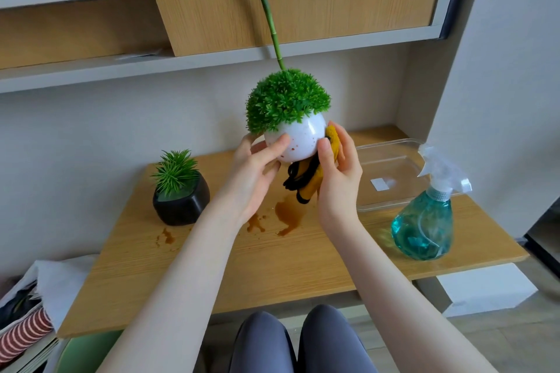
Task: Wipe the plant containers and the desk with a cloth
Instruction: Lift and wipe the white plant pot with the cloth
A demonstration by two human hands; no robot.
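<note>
Hiding behind white pot: cloth.

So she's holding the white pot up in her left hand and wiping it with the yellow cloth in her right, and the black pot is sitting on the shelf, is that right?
Not quite. The head view shows the black pot on the desk, not the shelf. The rest holds: the left hand holds the white pot up, and the right hand presses the yellow cloth against it.

A round white pot speckled with brown, topped by a green dome of leaves, is held tilted above the wooden desk, a yellow cloth with black trim against its right side. A black pot stands on the desk's left, brown spills beside it
</note>
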